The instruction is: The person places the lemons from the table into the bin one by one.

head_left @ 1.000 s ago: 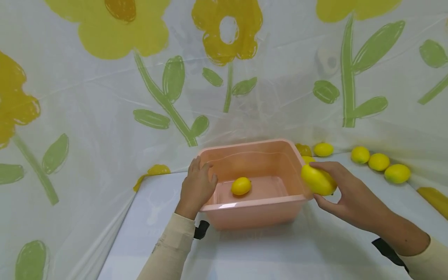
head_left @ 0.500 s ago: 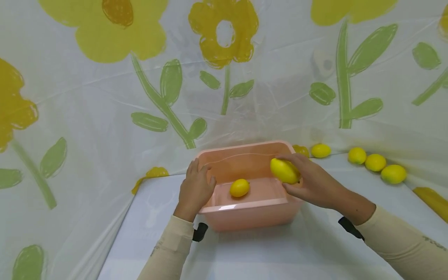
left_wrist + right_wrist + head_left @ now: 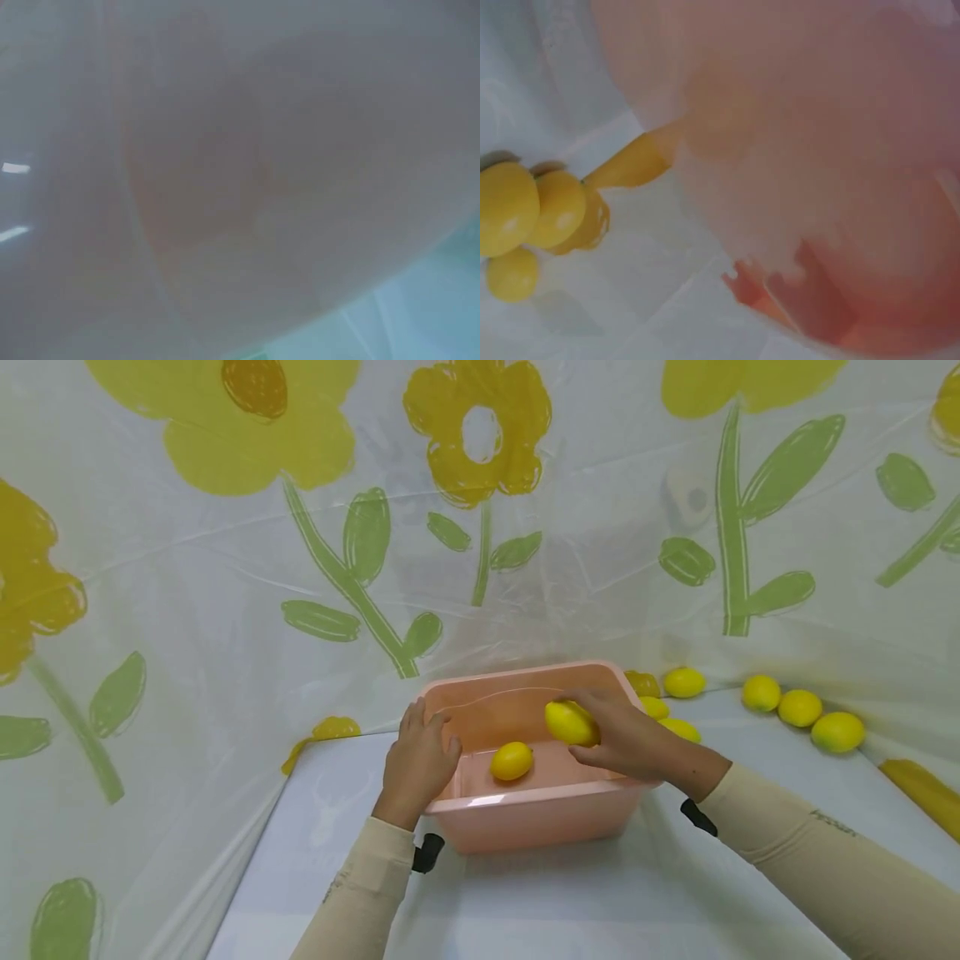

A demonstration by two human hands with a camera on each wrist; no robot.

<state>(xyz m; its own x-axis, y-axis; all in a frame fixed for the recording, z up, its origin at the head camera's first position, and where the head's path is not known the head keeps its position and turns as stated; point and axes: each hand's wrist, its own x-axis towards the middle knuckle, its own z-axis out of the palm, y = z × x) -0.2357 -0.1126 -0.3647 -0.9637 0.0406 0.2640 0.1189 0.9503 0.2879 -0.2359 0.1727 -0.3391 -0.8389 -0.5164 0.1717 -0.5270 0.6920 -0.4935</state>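
Note:
My right hand (image 3: 626,735) pinches a yellow lemon (image 3: 572,723) between thumb and fingers, over the right part of a pink plastic basin (image 3: 536,818). A second lemon (image 3: 512,761) lies on the basin floor, left of the held one. My left hand (image 3: 420,764) rests on the basin's left rim, its fingers relaxed and the thumb over the inner side. Blurred pale pink fills most of the left wrist view. In the right wrist view, the basin (image 3: 870,300) shows hazily, and the held lemon is not distinct.
Right of the basin, lemons lie on the white table (image 3: 540,910): one (image 3: 684,682) at the back, one (image 3: 678,729) partly behind my right arm, and a row (image 3: 800,707) farther right. A flower-printed cloth (image 3: 585,552) hangs behind.
My right hand has carried its lemon leftward from outside the basin's right rim to over its inside. My left hand stays on the rim.

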